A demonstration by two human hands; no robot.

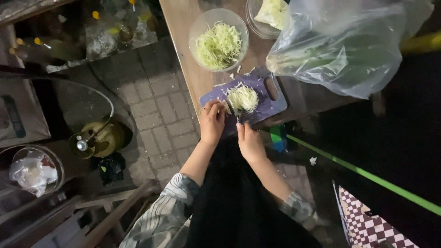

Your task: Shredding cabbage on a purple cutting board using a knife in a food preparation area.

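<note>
Over a brick-paved floor, your wooden table [183,27] carries a purple cutting board [271,108]. Your left hand [212,121] presses curled fingers at the board's near edge; your right hand [250,142] grips a knife [233,110] beside the shredded cabbage pile [242,98]. Beyond the board sit a bowl of shreds [218,41] and a plastic bag [344,46]. You seem mid-shredding.

1. Dim overall; brightest around the wooden table [183,27] at upper centre.
2. Glare on the clear plastic bag [344,50], upper right.
3. Deep black shadow at right and bottom centre.
4. Soft, grainy detail in the left corners.
</note>
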